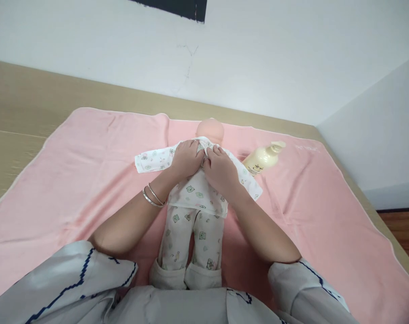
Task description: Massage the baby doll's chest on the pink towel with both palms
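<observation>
A baby doll (210, 129) lies on its back, head away from me, in a white baby shirt (197, 198) with small printed animals. Matching white trousers (204, 238) with turned-up cuffs cover its legs. At the chest, just below the neckline, my left hand (188, 158) is closed on the shirt front. Close beside it, my right hand (221, 168) also grips the cloth, its fingertips nearly meeting the left's. The fastening between them is hidden by my fingers. Both shirt sleeves spread out sideways. Two bangles (152, 196) circle my left wrist.
A cream pump bottle (263, 158) lies tilted by the right sleeve, its pump head pointing away to the right. Under everything spreads a pink blanket (99, 157) on a wooden table (29, 94). A white wall (241, 58) rises behind the table.
</observation>
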{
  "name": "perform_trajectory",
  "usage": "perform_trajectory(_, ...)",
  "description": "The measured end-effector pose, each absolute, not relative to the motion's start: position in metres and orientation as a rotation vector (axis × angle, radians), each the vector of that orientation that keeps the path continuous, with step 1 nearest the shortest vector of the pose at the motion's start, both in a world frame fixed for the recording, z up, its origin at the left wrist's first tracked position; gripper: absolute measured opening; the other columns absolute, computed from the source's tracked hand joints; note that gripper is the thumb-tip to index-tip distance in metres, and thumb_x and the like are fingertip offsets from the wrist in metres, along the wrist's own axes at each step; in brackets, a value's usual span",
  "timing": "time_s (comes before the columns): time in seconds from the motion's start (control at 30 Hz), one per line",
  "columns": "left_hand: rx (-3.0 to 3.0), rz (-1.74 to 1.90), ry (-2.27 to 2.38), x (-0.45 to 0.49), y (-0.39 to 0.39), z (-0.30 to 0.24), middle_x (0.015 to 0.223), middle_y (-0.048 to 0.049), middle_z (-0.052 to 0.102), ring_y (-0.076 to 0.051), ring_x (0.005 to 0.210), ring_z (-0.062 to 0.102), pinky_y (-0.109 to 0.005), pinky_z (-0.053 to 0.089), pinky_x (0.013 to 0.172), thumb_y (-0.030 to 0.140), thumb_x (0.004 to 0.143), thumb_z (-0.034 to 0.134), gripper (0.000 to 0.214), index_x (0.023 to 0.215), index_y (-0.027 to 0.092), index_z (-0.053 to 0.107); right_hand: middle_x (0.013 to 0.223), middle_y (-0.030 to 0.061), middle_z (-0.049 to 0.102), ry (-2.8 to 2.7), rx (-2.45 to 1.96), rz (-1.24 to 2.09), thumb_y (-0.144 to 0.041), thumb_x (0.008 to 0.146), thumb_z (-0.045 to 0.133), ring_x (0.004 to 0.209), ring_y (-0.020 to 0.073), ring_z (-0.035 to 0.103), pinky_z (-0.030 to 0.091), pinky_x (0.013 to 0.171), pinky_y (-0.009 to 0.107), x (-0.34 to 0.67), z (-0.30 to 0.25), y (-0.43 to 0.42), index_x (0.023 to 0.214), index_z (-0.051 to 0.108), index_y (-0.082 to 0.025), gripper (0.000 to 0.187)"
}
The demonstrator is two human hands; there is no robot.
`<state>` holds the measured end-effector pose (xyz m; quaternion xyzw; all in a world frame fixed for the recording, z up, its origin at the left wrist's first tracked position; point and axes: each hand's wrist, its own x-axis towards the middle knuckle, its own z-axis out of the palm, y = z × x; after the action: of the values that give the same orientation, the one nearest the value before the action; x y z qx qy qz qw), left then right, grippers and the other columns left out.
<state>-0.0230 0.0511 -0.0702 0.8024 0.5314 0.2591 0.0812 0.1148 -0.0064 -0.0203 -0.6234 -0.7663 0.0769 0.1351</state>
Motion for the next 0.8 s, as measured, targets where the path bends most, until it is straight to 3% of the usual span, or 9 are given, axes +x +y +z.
perform_trajectory(0.13,2.408,0.722,1.645,-0.017,0.033,-0.060,0.125,-0.0227,0.070,-0.038,0.124,0.062,-0.058,0.049,0.109,0.023,0.104,0.038,0.032,0.119,0.014,0.065,0.160,0.0221,0.057,-2.140,-1.862,0.264,-0.030,0.107,0.035,0.153,0.0350,0.048,0.038,0.127,0.052,0.129,-0.029,0.017,0.149,0.057,-0.006,0.053)
perform_trajectory(0.27,2.411,0.686,1.617,-0.011,0.017,-0.047,0.133,-0.0222,0.065,-0.037,0.129,0.059,-0.056,0.047,0.114,0.022,0.105,0.038,0.033,0.125,0.014,0.063,0.139,0.0202,0.071,-2.060,-1.899,0.256,-0.039,0.108,0.035,0.131,0.0354,0.065,0.049,0.114,0.051,0.140,-0.033,0.032,0.132,0.065,-0.012,0.048)
perform_trajectory(0.33,2.418,0.687,1.591,-0.010,0.016,-0.045,0.131,-0.0215,0.065,-0.036,0.127,0.059,-0.055,0.047,0.114,0.022,0.105,0.038,0.033,0.123,0.014,0.064,0.137,0.0207,0.072,-2.086,-1.899,0.220,-0.039,0.109,0.033,0.127,0.0351,0.066,0.050,0.112,0.049,0.141,-0.033,0.032,0.130,0.066,-0.011,0.048)
perform_trajectory(0.53,2.437,0.676,1.567,-0.018,0.039,-0.056,0.123,-0.0199,0.069,-0.034,0.120,0.062,-0.053,0.049,0.110,0.022,0.103,0.036,0.036,0.122,0.013,0.065,0.158,0.0272,0.057,-2.231,-1.878,0.102,-0.029,0.109,0.032,0.148,0.0384,0.052,0.037,0.127,0.052,0.124,-0.028,0.007,0.154,0.049,0.004,0.058)
perform_trajectory(0.63,2.419,0.669,1.609,-0.022,0.049,-0.063,0.113,-0.0203,0.072,-0.035,0.110,0.066,-0.053,0.052,0.102,0.021,0.100,0.038,0.031,0.112,0.015,0.066,0.164,0.0258,0.052,-2.262,-1.836,0.098,-0.026,0.109,0.032,0.156,0.0385,0.045,0.034,0.130,0.053,0.116,-0.024,-0.007,0.158,0.047,0.003,0.059)
perform_trajectory(0.8,2.383,0.676,1.635,-0.026,0.054,-0.064,0.104,-0.0181,0.075,-0.035,0.099,0.069,-0.051,0.055,0.091,0.024,0.099,0.042,0.023,0.100,0.019,0.064,0.165,0.0237,0.051,-2.291,-1.797,0.182,-0.024,0.108,0.035,0.157,0.0360,0.045,0.036,0.131,0.052,0.117,-0.016,-0.013,0.157,0.051,-0.002,0.056)
